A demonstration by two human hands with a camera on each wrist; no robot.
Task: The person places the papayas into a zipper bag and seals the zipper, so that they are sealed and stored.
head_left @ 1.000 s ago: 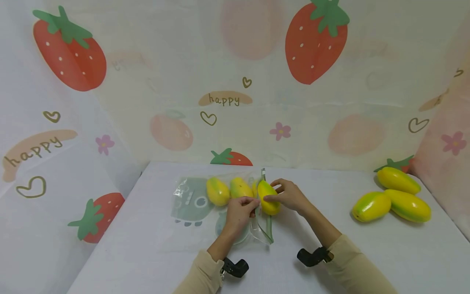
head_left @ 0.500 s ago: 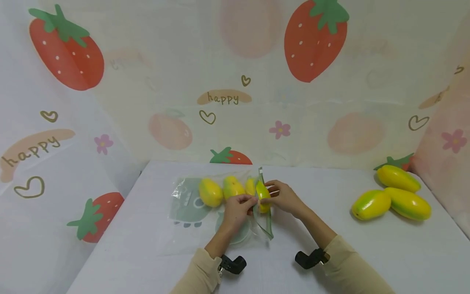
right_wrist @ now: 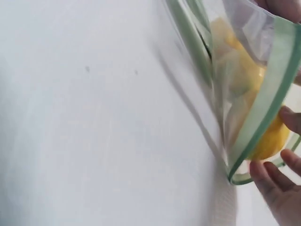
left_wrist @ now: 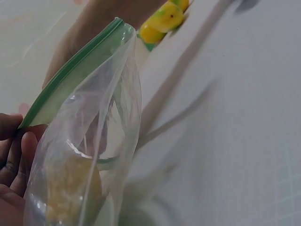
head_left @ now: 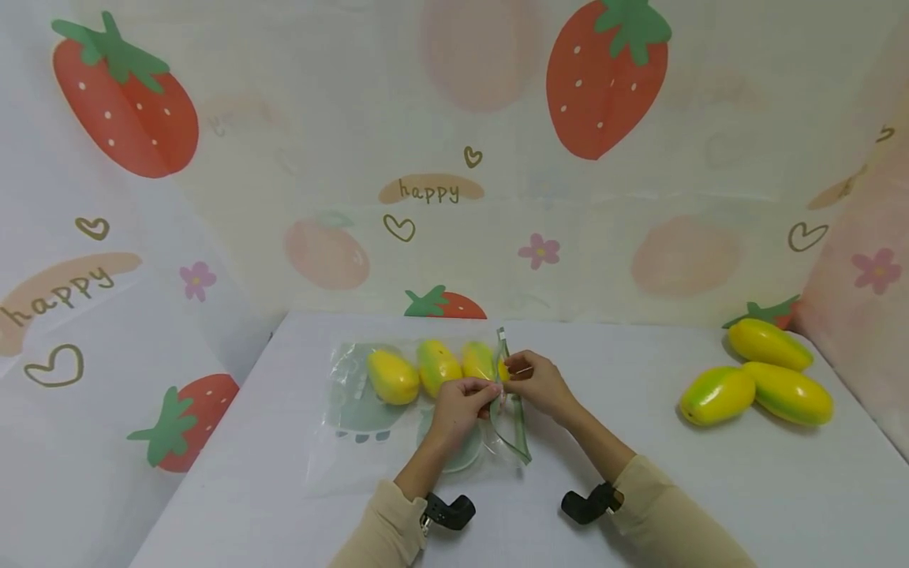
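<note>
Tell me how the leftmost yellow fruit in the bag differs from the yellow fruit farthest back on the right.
The leftmost bagged fruit lies inside the clear bag, while the rear right fruit lies outside it on the table. In the head view, the bagged fruit looks shorter and plumper, the rear right fruit longer, though angle may play a part. Both are mainly yellow and rounded.
</note>
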